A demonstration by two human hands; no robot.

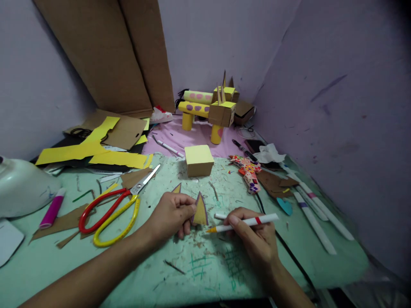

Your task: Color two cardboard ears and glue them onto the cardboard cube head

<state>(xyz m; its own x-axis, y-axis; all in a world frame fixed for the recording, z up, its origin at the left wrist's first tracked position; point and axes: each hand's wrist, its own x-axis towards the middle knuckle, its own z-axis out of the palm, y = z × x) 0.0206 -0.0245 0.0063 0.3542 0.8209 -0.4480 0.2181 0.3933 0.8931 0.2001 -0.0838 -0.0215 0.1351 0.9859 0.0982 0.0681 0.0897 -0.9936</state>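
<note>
Your left hand pinches a purple-edged cardboard triangle; your right hand grips an orange-tipped marker.

Your left fingers close on the triangle's side, probably leaving its yellow face clear for the tip, just beside its base. A second triangle shows behind that hand, held or not unclear. Beyond stands a yellow-topped cardboard box; scissors lie leftward.
</note>
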